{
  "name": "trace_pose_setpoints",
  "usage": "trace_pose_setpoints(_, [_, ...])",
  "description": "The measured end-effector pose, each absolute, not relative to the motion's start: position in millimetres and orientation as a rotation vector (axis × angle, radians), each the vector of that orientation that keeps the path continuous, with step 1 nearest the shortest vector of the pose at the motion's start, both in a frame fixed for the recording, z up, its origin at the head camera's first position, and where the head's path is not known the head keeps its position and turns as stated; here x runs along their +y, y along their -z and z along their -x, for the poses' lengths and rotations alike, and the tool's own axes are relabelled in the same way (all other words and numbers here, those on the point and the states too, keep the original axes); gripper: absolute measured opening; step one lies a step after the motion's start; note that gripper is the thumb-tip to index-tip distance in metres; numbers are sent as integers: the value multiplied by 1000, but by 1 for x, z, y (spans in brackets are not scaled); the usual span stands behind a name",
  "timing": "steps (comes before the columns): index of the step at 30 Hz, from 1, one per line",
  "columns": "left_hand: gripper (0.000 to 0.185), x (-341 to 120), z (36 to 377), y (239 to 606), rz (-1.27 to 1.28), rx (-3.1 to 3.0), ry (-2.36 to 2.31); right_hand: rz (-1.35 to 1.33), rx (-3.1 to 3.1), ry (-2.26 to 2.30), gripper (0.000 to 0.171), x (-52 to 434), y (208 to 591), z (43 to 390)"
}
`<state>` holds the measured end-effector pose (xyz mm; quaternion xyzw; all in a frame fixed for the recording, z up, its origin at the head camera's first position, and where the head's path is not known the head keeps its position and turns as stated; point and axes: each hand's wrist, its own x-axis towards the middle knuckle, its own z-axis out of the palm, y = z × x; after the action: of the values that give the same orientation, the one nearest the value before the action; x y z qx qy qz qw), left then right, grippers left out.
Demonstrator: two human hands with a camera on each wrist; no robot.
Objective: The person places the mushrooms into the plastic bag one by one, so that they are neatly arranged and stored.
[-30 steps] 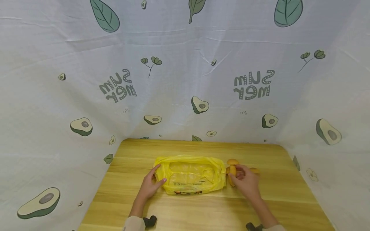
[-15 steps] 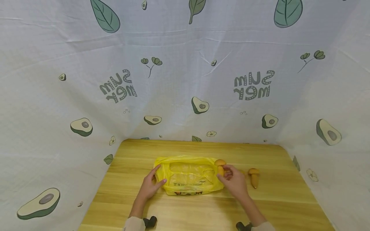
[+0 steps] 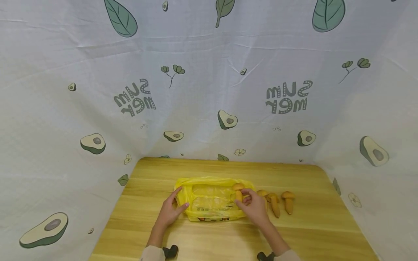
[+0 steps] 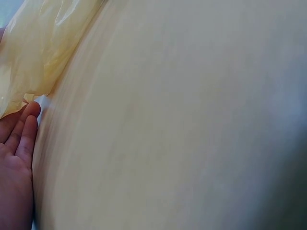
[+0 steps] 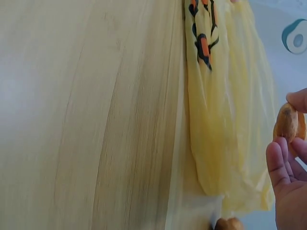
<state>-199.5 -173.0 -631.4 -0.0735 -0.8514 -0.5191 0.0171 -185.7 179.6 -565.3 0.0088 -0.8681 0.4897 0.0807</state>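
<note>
Pale beige sleeves [image 3: 152,253] left and right, small black rounded wrist cameras [image 3: 171,251], bare hands [image 3: 169,212]

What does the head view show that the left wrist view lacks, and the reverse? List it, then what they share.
Only head: the right hand pinching a mushroom, three other mushrooms, avocado prints.

Only left wrist: no extra object, just the palm side of the left hand.

Both: the left hand, the bag, part of the table.
</note>
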Motion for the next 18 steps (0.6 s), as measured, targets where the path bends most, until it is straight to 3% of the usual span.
trace_pose_setpoints(18, [79,-170,201,635,219,-2640,1600,-157,-2625,-1649,42,122,580,195])
